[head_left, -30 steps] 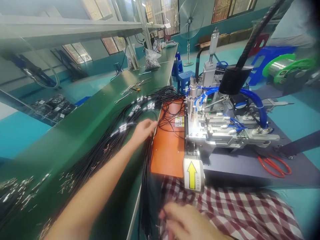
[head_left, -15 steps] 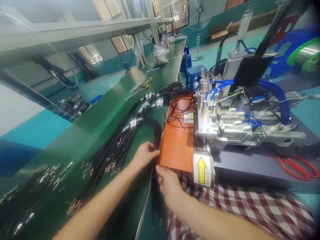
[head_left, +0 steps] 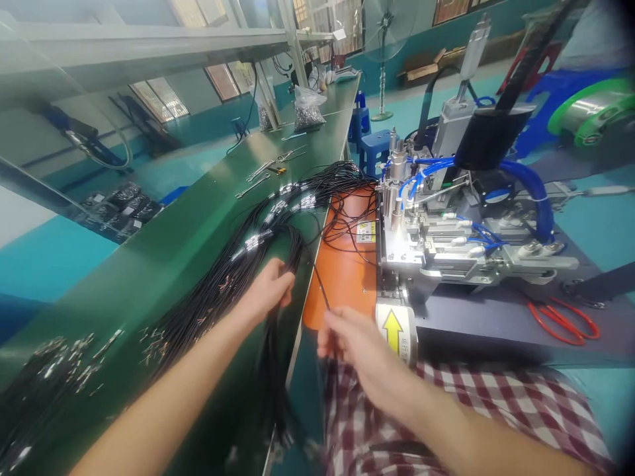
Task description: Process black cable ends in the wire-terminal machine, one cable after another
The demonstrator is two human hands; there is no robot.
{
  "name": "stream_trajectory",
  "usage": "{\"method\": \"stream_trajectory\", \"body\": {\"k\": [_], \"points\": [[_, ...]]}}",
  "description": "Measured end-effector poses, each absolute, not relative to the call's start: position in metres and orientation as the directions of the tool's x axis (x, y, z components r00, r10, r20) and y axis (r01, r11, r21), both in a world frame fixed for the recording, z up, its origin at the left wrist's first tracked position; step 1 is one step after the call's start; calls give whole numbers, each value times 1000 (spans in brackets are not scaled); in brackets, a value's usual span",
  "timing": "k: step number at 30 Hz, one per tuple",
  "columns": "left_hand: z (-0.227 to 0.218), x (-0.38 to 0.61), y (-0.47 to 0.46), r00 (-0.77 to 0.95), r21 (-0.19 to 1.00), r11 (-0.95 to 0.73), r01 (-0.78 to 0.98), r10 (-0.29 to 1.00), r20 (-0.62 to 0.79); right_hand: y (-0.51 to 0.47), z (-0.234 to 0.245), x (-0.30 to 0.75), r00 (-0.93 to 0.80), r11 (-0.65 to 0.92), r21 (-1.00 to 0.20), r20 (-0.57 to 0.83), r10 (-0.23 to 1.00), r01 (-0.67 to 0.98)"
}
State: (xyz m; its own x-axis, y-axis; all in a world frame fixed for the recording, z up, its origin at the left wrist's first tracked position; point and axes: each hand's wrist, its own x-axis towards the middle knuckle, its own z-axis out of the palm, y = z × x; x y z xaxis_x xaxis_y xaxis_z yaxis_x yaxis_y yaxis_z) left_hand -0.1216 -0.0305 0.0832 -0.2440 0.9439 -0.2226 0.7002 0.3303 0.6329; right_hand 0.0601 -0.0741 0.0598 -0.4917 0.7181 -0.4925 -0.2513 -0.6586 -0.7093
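Head view: the left hand [head_left: 270,285] is closed around a bundle of thin black cables [head_left: 272,350] beside the edge of the green tabletop [head_left: 208,211]. The right hand [head_left: 347,337], apart from it, pinches a single black cable [head_left: 321,285] at the flat orange plate [head_left: 343,274].

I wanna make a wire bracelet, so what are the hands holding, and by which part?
The left hand grips a bundle of black cables just below its bend. The right hand seems to pinch a single black cable; which part is unclear.
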Motion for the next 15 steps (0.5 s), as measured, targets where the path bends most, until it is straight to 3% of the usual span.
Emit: {"method": "stream_trajectory", "body": {"k": [2,7,12,13,15], "points": [[82,-125,-26,-250,501,288,816,958,-143,-69,65,84,-541,-609,-755,-415,731,-243],[48,-125,-26,-171,181,172,968,985,-21,-74,52,147,-545,-574,-817,-461,700,-46],[46,-98,-45,-26,24,25,999,999,44,-89,35,184,-500,-467,-856,-510,700,220],[51,-85,-49,60,18,-61,998,996,65,-89,36,187,-505,-412,-872,-490,711,265],[58,-59,-56,513,60,-521,851,851,116,-84,43,187,-566,-319,-896,-442,696,308]]}}
